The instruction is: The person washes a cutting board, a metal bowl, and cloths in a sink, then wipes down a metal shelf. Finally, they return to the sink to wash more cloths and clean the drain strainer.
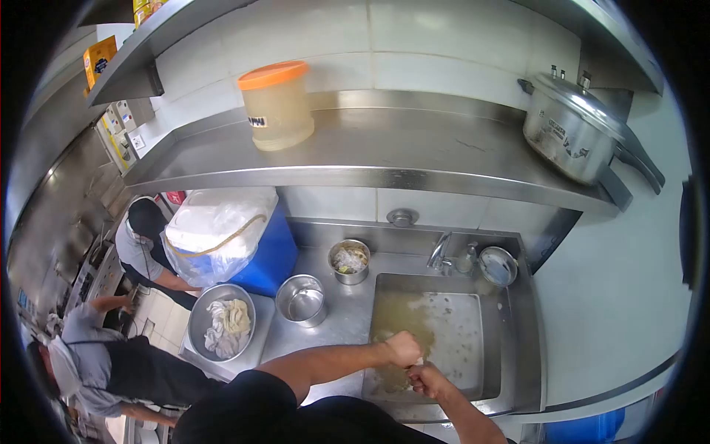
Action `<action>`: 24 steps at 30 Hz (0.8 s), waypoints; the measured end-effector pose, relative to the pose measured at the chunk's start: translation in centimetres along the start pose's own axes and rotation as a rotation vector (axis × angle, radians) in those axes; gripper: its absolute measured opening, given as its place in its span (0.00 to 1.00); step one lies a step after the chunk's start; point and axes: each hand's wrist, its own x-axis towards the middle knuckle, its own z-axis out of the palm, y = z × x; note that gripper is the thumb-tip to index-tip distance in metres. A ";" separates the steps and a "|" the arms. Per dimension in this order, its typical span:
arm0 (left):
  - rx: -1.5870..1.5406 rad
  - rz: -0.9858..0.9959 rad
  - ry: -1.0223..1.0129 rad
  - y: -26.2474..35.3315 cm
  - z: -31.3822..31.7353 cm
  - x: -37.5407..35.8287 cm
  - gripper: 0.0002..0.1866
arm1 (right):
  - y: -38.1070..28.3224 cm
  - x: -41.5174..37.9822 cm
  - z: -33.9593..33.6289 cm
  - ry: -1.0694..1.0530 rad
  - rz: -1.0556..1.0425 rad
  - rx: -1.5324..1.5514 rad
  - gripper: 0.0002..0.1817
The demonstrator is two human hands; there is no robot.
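Note:
Both hands are over the front part of a steel sink [492, 348] holding cloudy brownish water with foam patches. My left hand [404, 349] is closed in a fist, just above my right hand [427, 380], which is closed too. A small bit of whitish material [419, 362] shows between them; most of it is hidden by the fingers. Left of the sink, a metal bowl [194, 325] contains crumpled whitish and yellowish cloths [228, 325].
An empty steel pot [302, 300] and a pot with scraps [349, 262] stand on the counter. Behind are a blue cooler [272, 248], a faucet [438, 251] and a steel shelf [384, 148]. Two people [140, 248] [133, 370] are at left.

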 end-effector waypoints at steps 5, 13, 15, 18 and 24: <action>-0.144 -0.151 -0.003 -0.3 -0.3 -0.3 0.21 | -1.6 -1.7 0.1 -0.066 -0.092 -0.169 0.09; -1.529 -0.294 0.108 0.1 -5.9 -2.0 0.32 | -6.8 -7.8 -0.3 0.451 -0.689 -0.863 0.14; -1.467 -0.337 0.151 -0.8 -8.0 -1.7 0.27 | -9.8 -10.3 0.6 0.579 -0.778 -0.985 0.14; -1.439 -0.351 0.187 -1.5 -11.8 -2.3 0.26 | -12.7 -13.2 0.9 0.869 -1.049 -1.155 0.13; -1.253 -0.458 0.402 -3.7 -16.6 -3.6 0.09 | -17.3 -17.4 0.5 0.807 -1.282 -0.784 0.15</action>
